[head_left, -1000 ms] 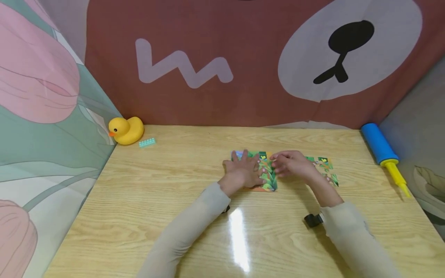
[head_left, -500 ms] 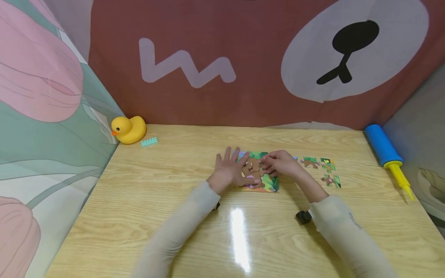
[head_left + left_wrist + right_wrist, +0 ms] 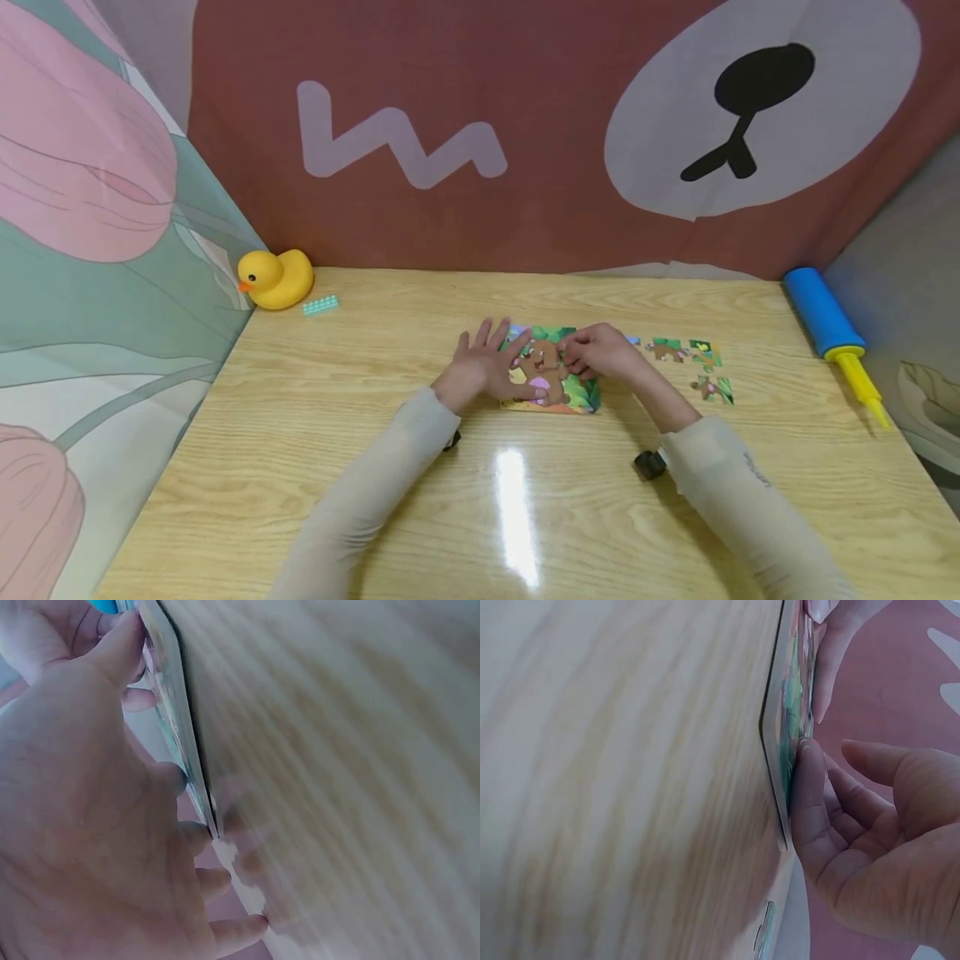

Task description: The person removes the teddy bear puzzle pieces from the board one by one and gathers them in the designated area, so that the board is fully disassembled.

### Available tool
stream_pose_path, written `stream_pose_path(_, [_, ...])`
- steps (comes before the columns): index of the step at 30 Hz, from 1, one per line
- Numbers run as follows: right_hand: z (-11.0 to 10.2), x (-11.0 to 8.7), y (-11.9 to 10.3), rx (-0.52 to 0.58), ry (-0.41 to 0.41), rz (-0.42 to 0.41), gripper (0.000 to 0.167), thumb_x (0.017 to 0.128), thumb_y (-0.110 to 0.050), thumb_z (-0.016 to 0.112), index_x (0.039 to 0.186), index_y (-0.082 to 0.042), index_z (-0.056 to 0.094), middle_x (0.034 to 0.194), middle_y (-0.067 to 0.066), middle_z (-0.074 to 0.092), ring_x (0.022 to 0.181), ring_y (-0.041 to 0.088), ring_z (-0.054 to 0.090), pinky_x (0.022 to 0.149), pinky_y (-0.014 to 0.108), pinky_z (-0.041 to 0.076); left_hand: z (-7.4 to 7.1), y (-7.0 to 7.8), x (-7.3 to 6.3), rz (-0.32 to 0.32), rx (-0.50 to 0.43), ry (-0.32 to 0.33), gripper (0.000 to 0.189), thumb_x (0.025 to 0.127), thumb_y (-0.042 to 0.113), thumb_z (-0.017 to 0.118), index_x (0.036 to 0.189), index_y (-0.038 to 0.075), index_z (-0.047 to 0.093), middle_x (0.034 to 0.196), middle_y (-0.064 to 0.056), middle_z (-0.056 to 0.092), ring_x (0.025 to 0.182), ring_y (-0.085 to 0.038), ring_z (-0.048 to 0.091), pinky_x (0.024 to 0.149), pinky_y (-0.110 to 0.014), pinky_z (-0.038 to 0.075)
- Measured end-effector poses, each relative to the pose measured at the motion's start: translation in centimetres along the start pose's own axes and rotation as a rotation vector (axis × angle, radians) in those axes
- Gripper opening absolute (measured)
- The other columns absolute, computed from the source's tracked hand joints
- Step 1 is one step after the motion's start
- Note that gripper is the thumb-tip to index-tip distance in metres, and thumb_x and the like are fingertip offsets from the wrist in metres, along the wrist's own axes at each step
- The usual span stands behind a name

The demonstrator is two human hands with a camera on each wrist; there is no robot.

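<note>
A cardboard picture puzzle (image 3: 553,395) with a brown cartoon animal on green leaves lies flat on the wooden table. Spread across its left side is my left hand (image 3: 482,369), fingers straight, thumb over the lower part. My right hand (image 3: 602,353) touches the upper right of the picture with loosely bent fingers. In the right wrist view its fingertips (image 3: 805,750) meet the puzzle surface while the thumb stands apart; no piece shows between them. Loose puzzle pieces (image 3: 666,350) lie to the right, one partly hidden by the right hand.
A yellow rubber duck (image 3: 276,279) and a small turquoise toy brick (image 3: 321,305) sit at the back left. A blue and yellow pump-like toy (image 3: 828,325) lies along the right edge. Printed cloth walls (image 3: 450,225) enclose the table's back and sides.
My left hand has slid left, uncovering the cartoon animal. The right hand has moved left onto the puzzle, and more loose pieces on the right now show.
</note>
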State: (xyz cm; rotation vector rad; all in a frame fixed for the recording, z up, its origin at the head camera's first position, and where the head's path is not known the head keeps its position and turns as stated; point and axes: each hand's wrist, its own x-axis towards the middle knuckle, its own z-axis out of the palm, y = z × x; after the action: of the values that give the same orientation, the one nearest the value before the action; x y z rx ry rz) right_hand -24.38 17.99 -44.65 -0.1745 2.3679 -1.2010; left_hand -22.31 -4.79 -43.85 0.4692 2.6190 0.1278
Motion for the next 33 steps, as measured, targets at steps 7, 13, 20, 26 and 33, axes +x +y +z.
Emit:
stream_pose_path(7, [0.1,-0.1,-0.1,-0.046,0.011,-0.026,0.034,0.106,-0.023,0.051,0.100,0.001,0.075,0.086,0.011,0.072,0.076,0.016,0.066,0.067,0.031,0.060,0.0,0.1,0.0,-0.025,0.033,-0.019,0.099,0.085,0.087,0.043,0.161,0.044,-0.005,0.172,0.001,-0.014,0.159,-0.029,-0.013,0.128,-0.059,0.001])
stream_pose_path(13, [0.2,-0.2,-0.2,-0.046,0.008,-0.026,0.033,0.106,-0.018,0.049,0.100,0.002,0.075,0.079,0.010,0.066,0.070,0.017,0.061,0.064,0.029,0.056,0.0,0.2,0.1,-0.034,0.060,-0.032,0.099,0.085,0.088,0.041,0.161,0.044,-0.005,0.172,0.001,-0.015,0.159,-0.030,-0.014,0.128,-0.056,0.001])
stream_pose_path(20, [0.2,-0.3,-0.4,-0.044,-0.001,0.006,0.031,0.104,-0.015,0.056,0.128,-0.001,0.068,0.105,0.016,0.075,0.087,0.019,0.071,0.075,0.032,0.061,0.1,0.3,0.3,-0.043,0.057,-0.050,0.100,0.084,0.088,0.041,0.160,0.045,-0.007,0.171,0.002,-0.019,0.158,-0.031,-0.016,0.128,-0.056,-0.001])
stream_pose_path(26, [0.6,-0.3,-0.3,0.069,0.008,0.009,0.028,0.103,-0.010,0.057,0.126,0.002,0.065,0.123,0.023,0.068,0.094,0.024,0.074,0.081,0.035,0.062,0.2,0.3,0.3,-0.042,0.056,-0.044,0.101,0.084,0.088,0.043,0.161,0.044,-0.007,0.171,0.002,-0.018,0.158,-0.032,-0.015,0.128,-0.056,0.000])
stream_pose_path(33, [1.3,-0.5,-0.2,0.212,-0.011,0.006,0.030,0.099,-0.003,0.059,0.128,0.005,0.056,0.114,0.024,0.071,0.086,0.021,0.074,0.078,0.035,0.063,0.1,0.4,0.1,-0.044,0.060,-0.040,0.102,0.084,0.089,0.042,0.161,0.044,-0.006,0.171,0.002,-0.017,0.158,-0.032,-0.014,0.128,-0.056,0.000])
